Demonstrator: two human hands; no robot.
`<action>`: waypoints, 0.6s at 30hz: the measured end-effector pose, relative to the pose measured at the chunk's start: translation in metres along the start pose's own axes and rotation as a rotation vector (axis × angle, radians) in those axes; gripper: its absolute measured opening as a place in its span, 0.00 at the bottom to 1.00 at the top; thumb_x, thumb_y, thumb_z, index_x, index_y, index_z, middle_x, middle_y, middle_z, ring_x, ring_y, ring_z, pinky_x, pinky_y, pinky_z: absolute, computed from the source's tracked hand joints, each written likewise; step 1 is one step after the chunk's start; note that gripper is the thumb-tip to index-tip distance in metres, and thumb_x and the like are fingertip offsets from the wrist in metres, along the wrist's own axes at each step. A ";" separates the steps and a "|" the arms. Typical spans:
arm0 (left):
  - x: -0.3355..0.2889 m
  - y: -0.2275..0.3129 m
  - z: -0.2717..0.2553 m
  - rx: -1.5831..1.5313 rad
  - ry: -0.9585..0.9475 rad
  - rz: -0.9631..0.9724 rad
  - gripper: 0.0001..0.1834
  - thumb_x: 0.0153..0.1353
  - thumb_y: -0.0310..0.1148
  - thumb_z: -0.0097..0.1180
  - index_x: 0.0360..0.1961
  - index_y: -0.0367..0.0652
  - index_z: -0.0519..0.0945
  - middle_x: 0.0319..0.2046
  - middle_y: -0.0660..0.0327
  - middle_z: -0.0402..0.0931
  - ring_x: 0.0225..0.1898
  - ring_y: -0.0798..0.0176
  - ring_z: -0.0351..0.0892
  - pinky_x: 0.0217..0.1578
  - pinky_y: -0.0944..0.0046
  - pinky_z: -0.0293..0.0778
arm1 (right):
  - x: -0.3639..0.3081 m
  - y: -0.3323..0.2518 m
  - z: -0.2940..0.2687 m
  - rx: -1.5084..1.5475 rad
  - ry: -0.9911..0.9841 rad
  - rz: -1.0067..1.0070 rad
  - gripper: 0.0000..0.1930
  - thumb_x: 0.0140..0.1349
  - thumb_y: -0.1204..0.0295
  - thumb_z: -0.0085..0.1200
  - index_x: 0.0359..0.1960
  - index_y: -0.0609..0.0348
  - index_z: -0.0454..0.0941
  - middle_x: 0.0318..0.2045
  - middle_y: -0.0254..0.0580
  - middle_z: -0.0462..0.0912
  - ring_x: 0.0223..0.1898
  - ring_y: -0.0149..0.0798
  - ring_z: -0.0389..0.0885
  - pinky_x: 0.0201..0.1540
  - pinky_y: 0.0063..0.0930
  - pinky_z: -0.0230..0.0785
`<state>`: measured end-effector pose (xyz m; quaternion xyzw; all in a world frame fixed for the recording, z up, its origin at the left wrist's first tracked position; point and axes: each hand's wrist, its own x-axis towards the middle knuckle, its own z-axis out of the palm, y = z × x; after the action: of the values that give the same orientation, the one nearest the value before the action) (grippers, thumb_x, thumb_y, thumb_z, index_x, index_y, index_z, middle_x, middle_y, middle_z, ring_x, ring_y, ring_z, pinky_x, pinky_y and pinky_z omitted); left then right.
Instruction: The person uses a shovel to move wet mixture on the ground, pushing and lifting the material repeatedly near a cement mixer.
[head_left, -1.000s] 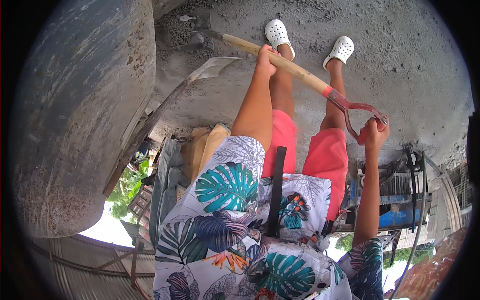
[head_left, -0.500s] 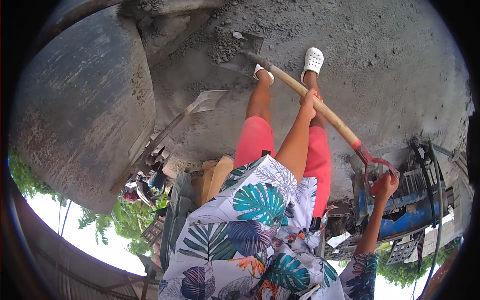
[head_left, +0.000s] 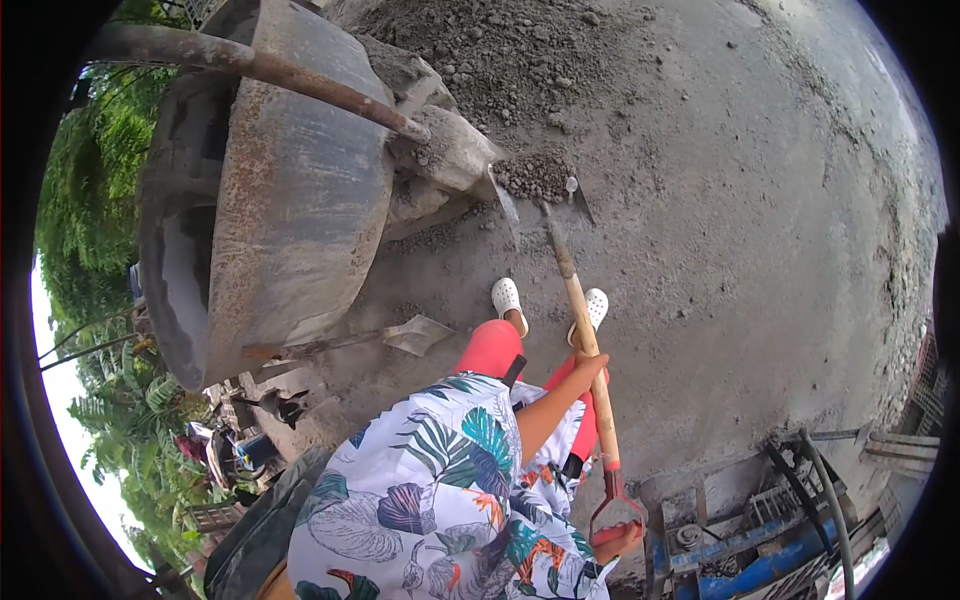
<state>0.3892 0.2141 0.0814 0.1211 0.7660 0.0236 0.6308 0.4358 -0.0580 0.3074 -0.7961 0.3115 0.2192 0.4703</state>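
Observation:
I hold a long-handled shovel with a pale wooden shaft (head_left: 584,325) and a red D-shaped grip. My left hand (head_left: 590,364) is closed round the shaft below its middle. At the near end, my right hand (head_left: 620,540) grips the red D-handle (head_left: 612,492). The shovel's blade, its metal side edge (head_left: 505,207) showing, carries a heap of grey gravelly mix (head_left: 537,177), with a small pale piece on the heap's right. The blade is beyond my feet, beside the base of a large, rust-stained mixer drum (head_left: 305,190).
A rusty bar (head_left: 270,68) crosses the drum at upper left. A second shovel (head_left: 418,334) leans low beside the drum. Loose grey gravel (head_left: 530,60) is heaped ahead on the concrete floor (head_left: 730,300). Blue metal machinery (head_left: 750,575) with black hoses stands at lower right.
My view has turned left, showing more of the drum and its mouth. The loaded shovel has swung from slanting to nearly straight ahead, both hands still on it. My right hand is lower and closer in.

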 end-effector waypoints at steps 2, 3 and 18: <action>0.008 0.017 0.005 -0.049 -0.024 0.174 0.12 0.40 0.29 0.57 0.25 0.34 0.71 0.18 0.57 0.71 0.18 0.62 0.73 0.16 0.63 0.69 | -0.008 0.006 0.006 0.077 -0.037 -0.003 0.09 0.48 0.69 0.45 0.27 0.60 0.64 0.16 0.37 0.65 0.09 0.31 0.64 0.09 0.23 0.60; -0.008 0.037 0.018 -0.072 -0.103 0.189 0.13 0.39 0.29 0.57 0.27 0.34 0.70 0.18 0.57 0.71 0.18 0.62 0.73 0.17 0.63 0.70 | -0.006 0.002 0.005 0.124 -0.015 -0.007 0.09 0.48 0.69 0.45 0.27 0.60 0.63 0.15 0.37 0.65 0.09 0.32 0.64 0.08 0.23 0.60; -0.324 0.402 -0.128 -0.570 -0.430 1.067 0.13 0.49 0.29 0.52 0.33 0.37 0.64 0.21 0.62 0.67 0.24 0.68 0.73 0.24 0.65 0.74 | -0.081 -0.210 0.232 0.630 -0.708 -0.738 0.10 0.49 0.66 0.42 0.23 0.62 0.66 0.13 0.38 0.66 0.09 0.34 0.67 0.09 0.25 0.66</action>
<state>0.3842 0.5488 0.4945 0.3153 0.4205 0.5121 0.6794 0.5130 0.2472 0.3815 -0.5524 -0.1110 0.1903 0.8039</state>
